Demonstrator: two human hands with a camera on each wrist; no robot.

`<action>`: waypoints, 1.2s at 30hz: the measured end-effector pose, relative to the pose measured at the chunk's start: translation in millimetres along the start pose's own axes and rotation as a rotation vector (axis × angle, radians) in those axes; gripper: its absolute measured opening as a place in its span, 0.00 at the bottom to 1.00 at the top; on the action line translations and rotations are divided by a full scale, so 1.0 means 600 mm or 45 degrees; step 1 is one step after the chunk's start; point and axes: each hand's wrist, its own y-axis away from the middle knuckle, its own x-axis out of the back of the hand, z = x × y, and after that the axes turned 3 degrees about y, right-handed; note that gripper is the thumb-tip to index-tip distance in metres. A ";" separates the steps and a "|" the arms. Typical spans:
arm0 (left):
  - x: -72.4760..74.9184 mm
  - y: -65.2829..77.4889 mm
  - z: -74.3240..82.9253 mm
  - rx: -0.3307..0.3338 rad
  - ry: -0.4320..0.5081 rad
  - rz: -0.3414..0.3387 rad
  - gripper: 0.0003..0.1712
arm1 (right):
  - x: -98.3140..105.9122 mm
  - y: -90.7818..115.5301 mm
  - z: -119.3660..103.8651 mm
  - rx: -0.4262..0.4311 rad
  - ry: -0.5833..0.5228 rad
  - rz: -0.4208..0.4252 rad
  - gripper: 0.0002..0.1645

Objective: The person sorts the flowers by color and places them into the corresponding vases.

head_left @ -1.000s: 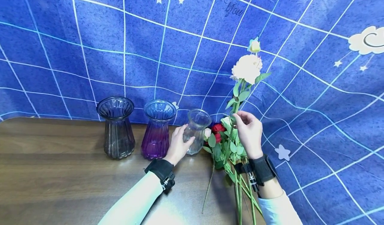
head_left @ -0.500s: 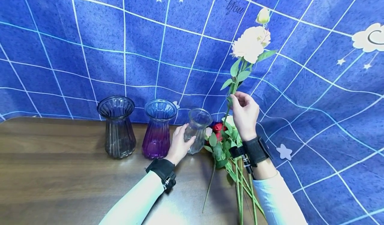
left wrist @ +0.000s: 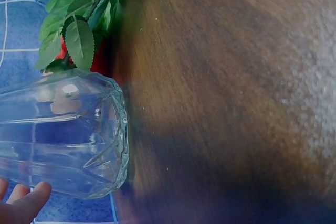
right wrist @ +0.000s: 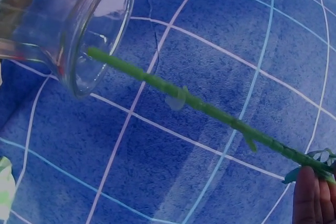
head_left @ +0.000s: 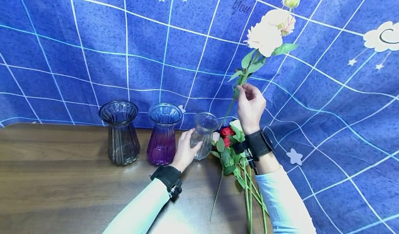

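The right hand (head_left: pixel 251 107) pinched a pale flower (head_left: pixel 265 36) by its stem between thumb and fingertips, above and to the right of the clear vase (head_left: pixel 204 140). The left hand (head_left: pixel 187 149) was curved round the clear vase's left side, thumb toward the front. The stem slanted down to the vase's mouth; its tip overlapped the opening in the right wrist view, but whether it had passed the rim could not be told.

On its right, the vase stood close against a heap of flowers (head_left: pixel 229 157), leaving little room there; to its left, the left hand filled most of the gap before the purple vase (head_left: pixel 163 140). A narrower gap parted that from the dark vase (head_left: pixel 123 137), and beyond it the wood ran on to a rounded corner.

The right forearm covered part of the heap, and the lower frame edge cut off the longest stems. In the left wrist view only a few fingertips showed, and the front of the table was blurred.

The table (head_left: pixel 78 192) was brown grained wood with a bright glare near the front. A blue gridded cloth (head_left: pixel 156 71) hung behind and to the right.
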 end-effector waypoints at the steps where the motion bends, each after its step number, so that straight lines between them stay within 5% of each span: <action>1: 0.000 0.000 0.000 0.001 -0.001 -0.001 0.33 | -0.002 0.000 0.000 0.004 0.006 0.007 0.12; 29: -0.002 0.002 -0.006 0.012 -0.028 -0.013 0.32 | -0.029 0.012 0.016 0.039 0.021 0.007 0.13; 36: -0.002 0.003 -0.005 -0.042 -0.036 0.027 0.32 | -0.036 0.015 0.026 -0.003 0.069 -0.015 0.13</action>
